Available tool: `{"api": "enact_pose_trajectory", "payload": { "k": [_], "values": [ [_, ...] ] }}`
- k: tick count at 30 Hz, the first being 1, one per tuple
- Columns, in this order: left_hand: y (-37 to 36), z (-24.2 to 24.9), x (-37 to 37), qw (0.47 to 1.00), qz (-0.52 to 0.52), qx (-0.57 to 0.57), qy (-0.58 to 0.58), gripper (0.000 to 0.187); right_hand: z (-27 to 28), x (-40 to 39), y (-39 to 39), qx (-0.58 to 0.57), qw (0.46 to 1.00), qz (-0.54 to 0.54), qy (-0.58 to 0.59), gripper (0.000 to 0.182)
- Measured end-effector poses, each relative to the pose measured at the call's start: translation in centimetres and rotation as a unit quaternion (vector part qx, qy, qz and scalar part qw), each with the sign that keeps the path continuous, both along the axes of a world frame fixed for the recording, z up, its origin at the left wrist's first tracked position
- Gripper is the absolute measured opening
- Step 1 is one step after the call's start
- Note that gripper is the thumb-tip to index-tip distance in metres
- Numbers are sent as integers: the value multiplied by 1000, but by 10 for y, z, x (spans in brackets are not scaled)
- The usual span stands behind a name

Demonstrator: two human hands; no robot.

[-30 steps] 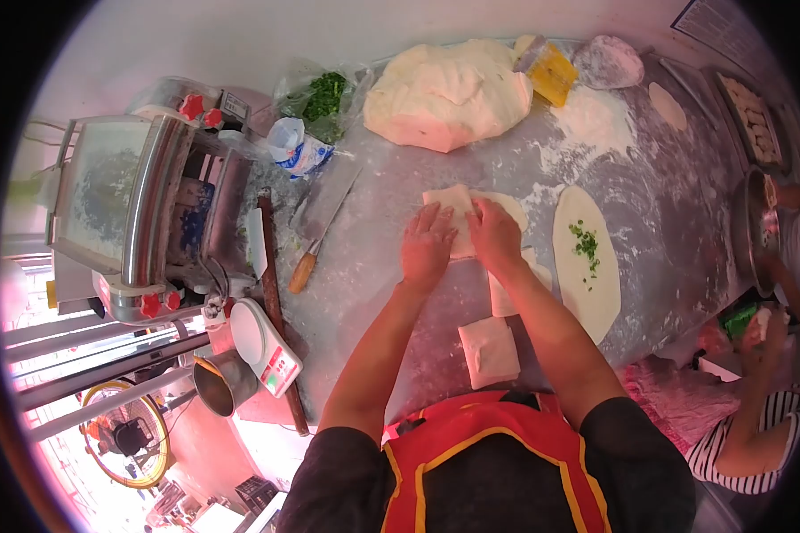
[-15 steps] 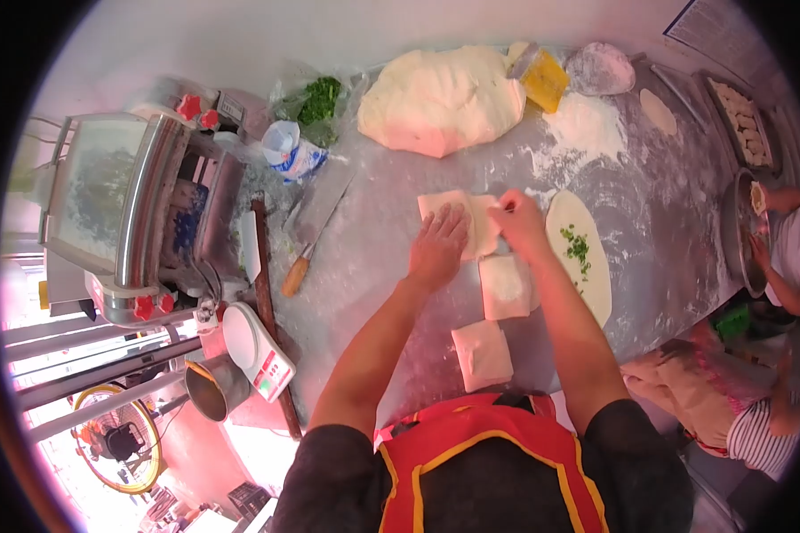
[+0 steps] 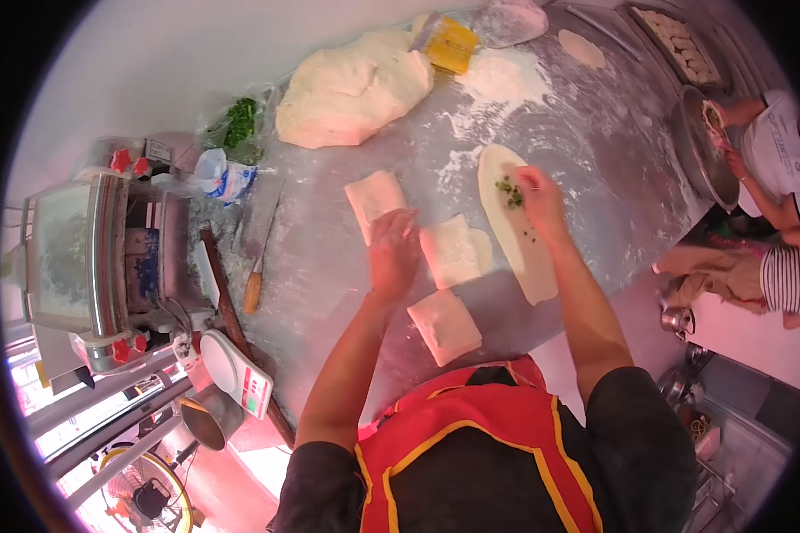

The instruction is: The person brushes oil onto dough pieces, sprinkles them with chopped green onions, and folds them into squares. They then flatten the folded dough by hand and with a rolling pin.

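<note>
My left hand (image 3: 393, 256) is at the lower edge of a folded dough square (image 3: 371, 197), its fingers stretched out, slightly blurred and holding nothing I can see. My right hand (image 3: 544, 204) is over the right edge of a long oval sheet of dough (image 3: 526, 258), fingertips pinched together beside a small heap of chopped greens (image 3: 508, 191). What lies between those fingertips is hidden. Two more folded dough pieces lie between my arms: a middle one (image 3: 453, 251) with an uneven right edge and a nearer one (image 3: 444, 326) close to my apron.
A large dough mass (image 3: 351, 89), a yellow scraper (image 3: 452, 44) and loose flour (image 3: 507, 78) lie at the back. To the left are bagged greens (image 3: 238, 123), a wooden-handled tool (image 3: 253, 291), a scale (image 3: 237, 364) and a roller machine (image 3: 107, 258). People work at right beside a metal bowl (image 3: 698, 151).
My right hand has left the folded dough and moved right to the greens on the oval sheet. My left hand has slid down off the folded square. The view has turned.
</note>
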State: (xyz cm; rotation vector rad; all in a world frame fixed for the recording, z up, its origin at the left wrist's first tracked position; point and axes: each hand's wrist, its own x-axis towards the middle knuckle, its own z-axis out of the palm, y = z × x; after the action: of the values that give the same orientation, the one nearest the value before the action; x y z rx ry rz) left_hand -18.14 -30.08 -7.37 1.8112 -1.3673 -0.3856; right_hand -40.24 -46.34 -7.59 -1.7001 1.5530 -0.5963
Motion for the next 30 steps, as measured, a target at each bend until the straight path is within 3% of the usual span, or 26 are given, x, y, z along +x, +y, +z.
{"api": "enact_pose_trajectory", "payload": {
  "k": [3,6,12,15,18,21,27,30],
  "values": [
    [-17,-17,-39,994,-99,2,-53,34,-8,-63,5,-143,978,95,118,29],
    [-41,-27,-76,980,-161,-1,-114,38,-10,-76,8,-235,934,241,121,37],
    [-87,-47,-122,965,-182,21,-187,43,-23,-79,28,-223,894,358,148,48],
    [-73,-50,-136,964,-211,65,-146,41,-21,-116,49,-203,874,412,157,47],
    [-42,-51,-146,951,-256,44,-171,35,-8,-136,50,-155,878,434,128,47],
    [-27,-36,-150,952,-258,57,-155,32,-2,-120,22,-202,904,370,68,44],
    [-44,-39,-144,972,-182,61,-138,32,-22,-90,-10,-306,850,417,93,44],
    [-66,-38,-133,973,-131,48,-182,33,-26,-82,-30,-278,870,404,59,43]
  ]
}}
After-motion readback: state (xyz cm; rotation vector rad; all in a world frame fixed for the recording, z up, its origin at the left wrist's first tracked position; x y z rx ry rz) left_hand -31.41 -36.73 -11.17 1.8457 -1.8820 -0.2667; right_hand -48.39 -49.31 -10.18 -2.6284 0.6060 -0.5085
